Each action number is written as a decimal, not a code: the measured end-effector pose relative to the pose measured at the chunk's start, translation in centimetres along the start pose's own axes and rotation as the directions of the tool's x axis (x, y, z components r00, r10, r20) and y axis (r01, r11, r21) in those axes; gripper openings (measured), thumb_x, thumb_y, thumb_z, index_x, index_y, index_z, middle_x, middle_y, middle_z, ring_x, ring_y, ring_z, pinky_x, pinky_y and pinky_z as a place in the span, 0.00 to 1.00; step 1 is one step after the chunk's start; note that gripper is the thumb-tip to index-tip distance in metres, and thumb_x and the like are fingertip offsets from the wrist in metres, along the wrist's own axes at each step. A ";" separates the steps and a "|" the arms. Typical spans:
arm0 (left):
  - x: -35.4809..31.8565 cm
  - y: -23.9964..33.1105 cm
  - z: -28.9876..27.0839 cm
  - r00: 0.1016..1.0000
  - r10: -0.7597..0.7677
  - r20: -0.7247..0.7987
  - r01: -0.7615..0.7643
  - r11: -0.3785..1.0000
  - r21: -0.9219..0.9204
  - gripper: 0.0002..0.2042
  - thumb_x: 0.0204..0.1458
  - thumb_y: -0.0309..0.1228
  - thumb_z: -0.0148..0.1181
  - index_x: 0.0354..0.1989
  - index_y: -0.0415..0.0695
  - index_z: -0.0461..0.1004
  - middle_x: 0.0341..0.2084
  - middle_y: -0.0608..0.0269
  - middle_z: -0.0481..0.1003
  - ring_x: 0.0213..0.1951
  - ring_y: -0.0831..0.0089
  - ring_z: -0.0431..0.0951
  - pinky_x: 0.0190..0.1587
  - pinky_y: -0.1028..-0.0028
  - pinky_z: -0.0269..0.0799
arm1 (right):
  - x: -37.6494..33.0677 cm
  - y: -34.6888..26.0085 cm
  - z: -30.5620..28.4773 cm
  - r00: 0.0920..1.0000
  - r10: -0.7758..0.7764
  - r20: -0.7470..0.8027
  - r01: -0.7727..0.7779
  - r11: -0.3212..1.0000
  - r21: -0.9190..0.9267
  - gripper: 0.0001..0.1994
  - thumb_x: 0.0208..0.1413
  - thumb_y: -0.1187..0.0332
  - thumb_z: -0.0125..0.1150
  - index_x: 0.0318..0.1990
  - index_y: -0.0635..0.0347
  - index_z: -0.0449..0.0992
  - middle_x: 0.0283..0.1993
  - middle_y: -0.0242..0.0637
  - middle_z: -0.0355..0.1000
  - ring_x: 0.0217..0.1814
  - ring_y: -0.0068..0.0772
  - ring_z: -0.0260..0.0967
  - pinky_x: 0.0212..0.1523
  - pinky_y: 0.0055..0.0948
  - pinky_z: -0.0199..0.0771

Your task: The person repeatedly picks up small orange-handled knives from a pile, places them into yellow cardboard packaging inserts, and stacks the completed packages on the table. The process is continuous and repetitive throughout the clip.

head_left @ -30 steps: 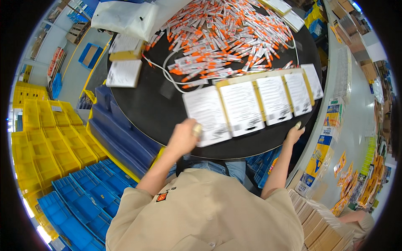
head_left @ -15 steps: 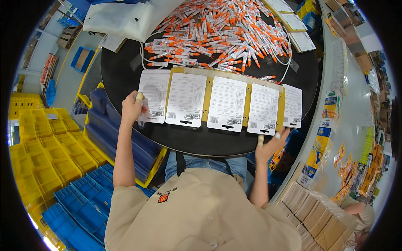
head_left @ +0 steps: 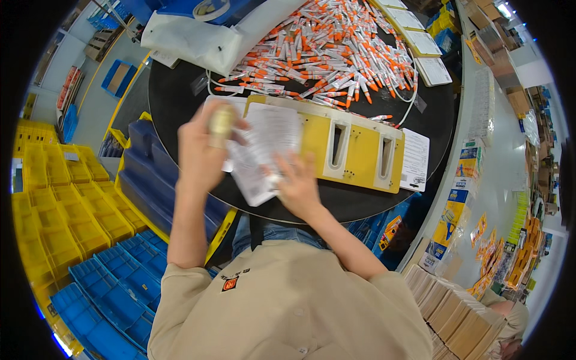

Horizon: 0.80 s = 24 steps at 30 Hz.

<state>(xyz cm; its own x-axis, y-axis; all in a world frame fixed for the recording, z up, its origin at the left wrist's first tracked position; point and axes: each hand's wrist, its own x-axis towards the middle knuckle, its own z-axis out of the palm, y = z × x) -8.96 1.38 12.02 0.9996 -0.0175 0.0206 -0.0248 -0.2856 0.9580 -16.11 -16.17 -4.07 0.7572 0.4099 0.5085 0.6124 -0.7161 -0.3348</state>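
White printed backing cards (head_left: 267, 141) lie bunched and blurred between my hands, some tilted over the table's front edge. My right hand (head_left: 298, 187) is at their lower right edge, its taped thumb against them and its fingers smeared by motion. Above the left cards is my left hand (head_left: 204, 147), with a pale wrap on one digit; motion blur hides whether its fingers grip a card. Beneath and to the right sits a yellow holder (head_left: 363, 150) with two slotted recesses in view. One more white card (head_left: 415, 159) lies at the holder's right end.
A pile of white tubes with orange caps (head_left: 324, 54) covers the far part of the black round table (head_left: 174, 114). White plastic sheeting (head_left: 186, 39) is at far left. Yellow bins (head_left: 78, 210) and blue bins (head_left: 120, 288) stand left; stacked cardboard (head_left: 450, 306) is at lower right.
The right hand has moved left, from the right end to the cards. Cards from the middle and right of the holder are now gathered left, baring its slots. The left hand has risen over the cards.
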 end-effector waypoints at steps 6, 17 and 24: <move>-2.1 2.4 13.0 0.698 0.414 0.585 -0.367 0.908 -0.204 0.11 0.48 0.23 0.53 0.42 0.40 0.67 0.31 0.51 0.72 0.35 0.55 0.76 0.38 0.67 0.72 | -0.7 10.2 -3.2 0.612 0.791 0.011 -0.698 0.533 0.479 0.15 0.59 0.59 0.54 0.46 0.59 0.71 0.40 0.34 0.72 0.40 0.31 0.69 0.41 0.33 0.71; 1.8 -6.5 29.0 0.759 -0.015 0.651 -0.234 0.927 0.294 0.13 0.43 0.32 0.66 0.32 0.39 0.70 0.25 0.49 0.76 0.31 0.50 0.76 0.35 0.60 0.71 | -8.8 30.2 -19.7 -0.074 0.652 -0.755 -0.610 0.569 0.551 0.11 0.58 0.71 0.51 0.47 0.63 0.70 0.46 0.42 0.72 0.39 0.31 0.72 0.37 0.26 0.75; 2.7 -6.9 30.7 0.835 -0.041 0.549 -0.291 0.814 0.503 0.26 0.37 0.45 0.71 0.31 0.33 0.70 0.25 0.44 0.76 0.32 0.48 0.78 0.36 0.59 0.74 | 2.3 35.4 -7.1 0.961 0.205 -0.184 -0.250 0.930 -0.270 0.17 0.45 0.65 0.68 0.45 0.48 0.78 0.39 0.39 0.74 0.50 0.43 0.66 0.50 0.39 0.65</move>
<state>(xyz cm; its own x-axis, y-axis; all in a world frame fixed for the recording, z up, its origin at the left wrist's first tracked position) -6.42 -26.15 -3.31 0.8297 -0.5287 -0.1794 -0.3161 -0.7096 0.6297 5.69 -44.58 -9.06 0.8119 0.1437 0.5659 0.3193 -0.9207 -0.2243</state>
